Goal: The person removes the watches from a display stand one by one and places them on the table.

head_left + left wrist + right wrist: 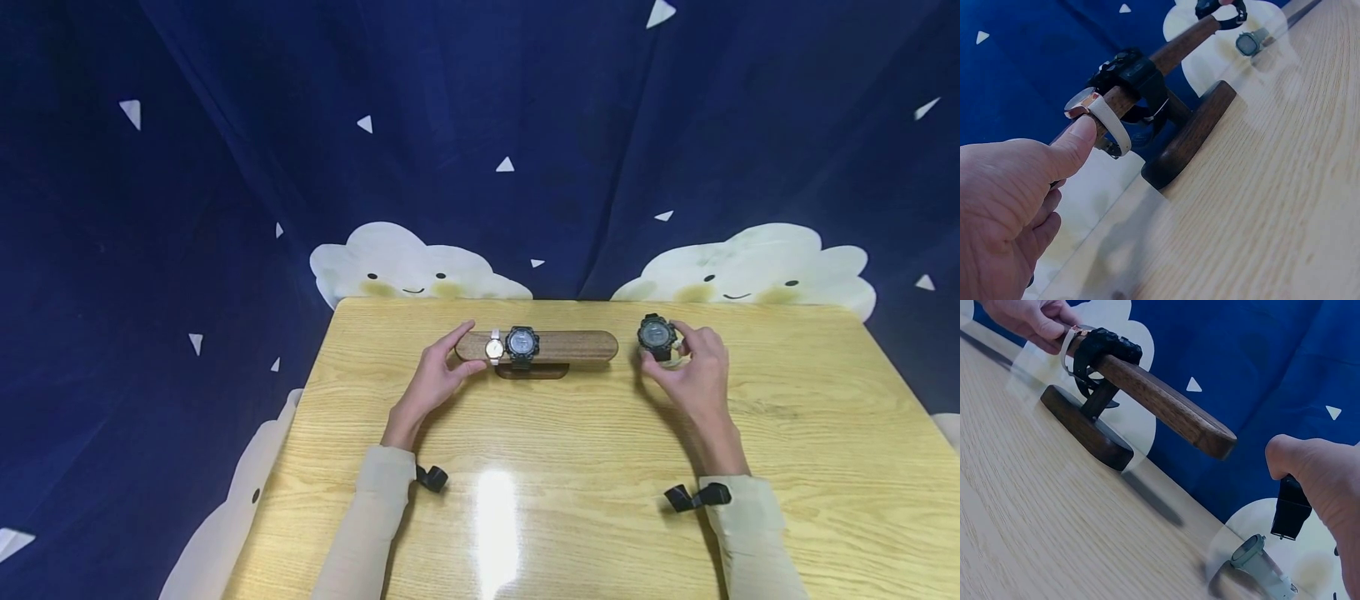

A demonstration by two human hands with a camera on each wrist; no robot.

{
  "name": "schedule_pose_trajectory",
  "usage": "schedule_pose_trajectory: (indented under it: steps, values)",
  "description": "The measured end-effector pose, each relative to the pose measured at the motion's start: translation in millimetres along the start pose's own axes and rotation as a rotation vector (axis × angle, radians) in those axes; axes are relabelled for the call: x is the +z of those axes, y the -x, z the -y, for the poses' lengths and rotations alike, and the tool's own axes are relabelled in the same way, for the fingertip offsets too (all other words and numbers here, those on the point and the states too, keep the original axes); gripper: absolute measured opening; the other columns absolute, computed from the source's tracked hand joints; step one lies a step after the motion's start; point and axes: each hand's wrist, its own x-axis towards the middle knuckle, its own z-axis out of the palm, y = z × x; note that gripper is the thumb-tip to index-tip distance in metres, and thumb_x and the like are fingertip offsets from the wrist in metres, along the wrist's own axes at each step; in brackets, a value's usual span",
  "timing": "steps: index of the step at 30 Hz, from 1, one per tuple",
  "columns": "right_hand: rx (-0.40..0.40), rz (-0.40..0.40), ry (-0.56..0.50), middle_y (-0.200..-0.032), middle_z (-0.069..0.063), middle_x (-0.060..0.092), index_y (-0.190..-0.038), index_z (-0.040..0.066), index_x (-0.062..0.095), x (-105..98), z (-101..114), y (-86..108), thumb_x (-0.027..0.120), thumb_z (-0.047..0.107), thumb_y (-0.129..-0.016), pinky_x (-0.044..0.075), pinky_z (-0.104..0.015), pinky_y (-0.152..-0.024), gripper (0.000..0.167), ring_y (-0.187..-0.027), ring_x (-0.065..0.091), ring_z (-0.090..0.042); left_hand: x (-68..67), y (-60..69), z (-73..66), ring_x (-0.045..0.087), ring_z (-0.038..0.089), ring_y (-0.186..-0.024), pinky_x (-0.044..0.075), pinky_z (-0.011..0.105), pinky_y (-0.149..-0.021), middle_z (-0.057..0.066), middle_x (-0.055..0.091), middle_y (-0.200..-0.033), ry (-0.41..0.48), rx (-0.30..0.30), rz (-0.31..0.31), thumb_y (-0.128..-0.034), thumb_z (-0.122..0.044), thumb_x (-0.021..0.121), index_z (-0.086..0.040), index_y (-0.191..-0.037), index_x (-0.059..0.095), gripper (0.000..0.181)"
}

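A wooden watch stand (577, 346) has a horizontal bar on a short post and base. My left hand (442, 371) grips the bar's left end, thumb in front and fingers behind. Beside that thumb, a white-strapped watch (1113, 125) with a rose-gold case wraps the bar. A chunky black watch (522, 343) is right next to it. Past the bar's right end, my right hand (693, 367) pinches a second black watch (656, 335) in the air between thumb and fingers. In the right wrist view my hand hides most of that watch; its black strap (1291, 509) hangs down.
A grey-green watch (1260, 562) lies on the wooden table (585, 483) below my right hand. Behind the table hangs a dark blue curtain (570, 167) with white clouds and triangles. Black straps with small devices (697, 497) are on both wrists.
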Motion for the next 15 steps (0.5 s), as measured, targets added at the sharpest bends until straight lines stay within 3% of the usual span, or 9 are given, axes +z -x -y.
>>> schedule_pose_trajectory:
  steps: [7, 15]
  values:
    - [0.005, 0.003, 0.014, -0.075, -0.018, 0.050, -0.113, -0.010, 0.071, -1.7, -4.0, 0.3, 0.088, 0.014, -0.065, 0.028, -0.032, -0.072, 0.057, -0.075, 0.038, -0.022, -0.1, 0.9, 0.0, 0.044, 0.027, -0.148, 0.033, 0.043, -0.125, 0.009, 0.052, -0.157, -0.002, -0.012, -0.001, -0.0913, -0.023, 0.080, -0.018, -0.158, 0.047, 0.074]
    - [0.003, -0.023, 0.008, -0.074, -0.020, 0.051, -0.112, -0.009, 0.072, -5.6, -7.7, -0.8, 0.088, 0.008, -0.064, 0.026, -0.030, -0.071, 0.054, -0.075, 0.033, -0.014, -0.4, 0.7, 0.4, 0.043, 0.028, -0.149, 0.032, 0.044, -0.125, 0.009, 0.050, -0.159, 0.002, -0.017, 0.002, -0.0913, -0.023, 0.080, -0.018, -0.158, 0.046, 0.075]
